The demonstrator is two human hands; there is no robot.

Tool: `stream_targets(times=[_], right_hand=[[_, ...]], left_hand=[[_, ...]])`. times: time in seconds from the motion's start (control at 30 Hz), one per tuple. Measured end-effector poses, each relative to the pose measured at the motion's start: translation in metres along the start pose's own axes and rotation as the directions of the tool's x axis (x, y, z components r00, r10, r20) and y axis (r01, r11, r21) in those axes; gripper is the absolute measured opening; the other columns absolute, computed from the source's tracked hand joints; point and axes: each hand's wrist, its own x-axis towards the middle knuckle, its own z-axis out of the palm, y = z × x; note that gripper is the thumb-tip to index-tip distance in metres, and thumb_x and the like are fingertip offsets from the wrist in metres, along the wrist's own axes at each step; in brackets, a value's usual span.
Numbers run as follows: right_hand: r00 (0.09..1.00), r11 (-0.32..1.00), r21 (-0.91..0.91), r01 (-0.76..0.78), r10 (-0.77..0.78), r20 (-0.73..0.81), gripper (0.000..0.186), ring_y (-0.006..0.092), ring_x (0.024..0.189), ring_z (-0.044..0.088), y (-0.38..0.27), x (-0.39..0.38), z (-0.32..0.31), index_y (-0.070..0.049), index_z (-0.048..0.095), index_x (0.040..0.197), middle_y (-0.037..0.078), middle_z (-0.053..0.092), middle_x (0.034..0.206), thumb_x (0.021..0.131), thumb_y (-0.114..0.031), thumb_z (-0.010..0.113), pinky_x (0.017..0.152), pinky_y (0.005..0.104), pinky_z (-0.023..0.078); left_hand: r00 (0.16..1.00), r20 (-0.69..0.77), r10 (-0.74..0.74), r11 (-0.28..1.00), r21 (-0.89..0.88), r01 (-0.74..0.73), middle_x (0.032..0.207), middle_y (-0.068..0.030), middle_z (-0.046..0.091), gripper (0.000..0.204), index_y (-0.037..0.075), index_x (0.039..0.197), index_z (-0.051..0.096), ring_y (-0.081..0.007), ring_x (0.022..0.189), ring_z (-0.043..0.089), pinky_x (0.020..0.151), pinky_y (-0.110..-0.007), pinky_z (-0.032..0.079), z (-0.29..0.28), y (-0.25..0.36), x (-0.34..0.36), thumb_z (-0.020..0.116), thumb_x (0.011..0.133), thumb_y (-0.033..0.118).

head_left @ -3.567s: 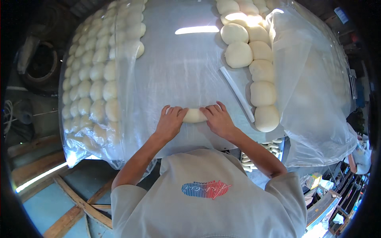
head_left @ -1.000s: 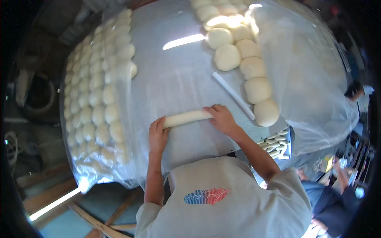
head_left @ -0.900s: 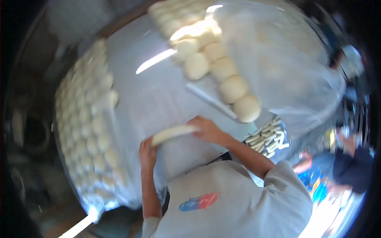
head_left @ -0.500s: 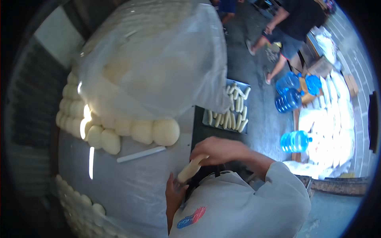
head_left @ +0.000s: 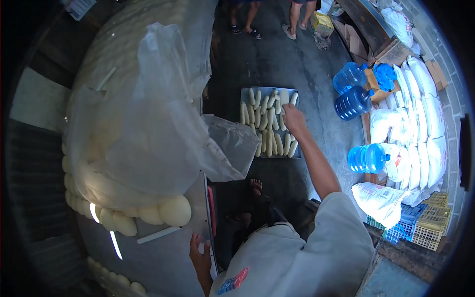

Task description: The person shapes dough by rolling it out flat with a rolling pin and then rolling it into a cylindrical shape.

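My right hand [head_left: 294,120] reaches out over a metal tray [head_left: 245,92], its fingers closed around a pale dough roll [head_left: 284,96] at the tray's far right part. Several other dough rolls [head_left: 269,119] lie in rows on this tray. At the table's right edge, my left hand [head_left: 200,256] holds nothing, thumb and fingers apart. A white rod [head_left: 159,234] lies on the metal table [head_left: 163,265] to its left. Beyond the rod, round dough balls [head_left: 175,211] are lined up, partly beneath a cloudy plastic sheet [head_left: 148,133].
More dough balls [head_left: 121,281] sit at the near left. Blue water jugs [head_left: 368,157], stacked white sacks [head_left: 415,128] and plastic crates [head_left: 430,225] stand on the right. Two other people's legs [head_left: 297,17] show at the far end. A loose flap of sheet [head_left: 232,143] overhangs beside the tray.
My right hand has moved from near my left hand, where a dough roll was between them, out to the tray. My left hand has opened. The view has shifted, and one person has walked farther off.
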Motion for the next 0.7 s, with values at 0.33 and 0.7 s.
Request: stream_targets(times=[0.33, 0.7], right_hand=[[0.679, 0.913, -0.161, -0.375, 0.389, 0.623, 0.056, 0.043, 0.121, 0.049, 0.089, -0.198, 0.169, -0.008, 0.044, 0.133, 0.026, 0.041, 0.138, 0.086, -0.033, 0.06, 0.098, 0.0507, 0.044], [0.352, 0.858, 0.26, 0.444, -0.433, 0.83, 0.04, 0.0348, 0.088, 0.066, -0.234, -0.255, 0.034, -0.004, 0.064, 0.11, 0.021, 0.068, 0.093, 0.088, -0.037, 0.06, 0.075, 0.0427, 0.051]], left_hand=[[0.987, -0.143, -0.068, 0.995, -0.083, 0.056, 0.122, -0.0221, 0.059, 0.055, 0.0, 0.135, 0.045, -0.0308, 0.116, 0.057, 0.098, -0.039, 0.042, 0.002, -0.005, -0.006, 0.066, 0.087, 0.017], [0.862, -0.502, -0.066, 0.959, -0.271, -0.085, 0.116, -0.0202, 0.062, 0.044, -0.001, 0.128, 0.051, -0.0309, 0.11, 0.06, 0.095, -0.038, 0.044, -0.083, -0.104, -0.058, 0.062, 0.091, 0.019]])
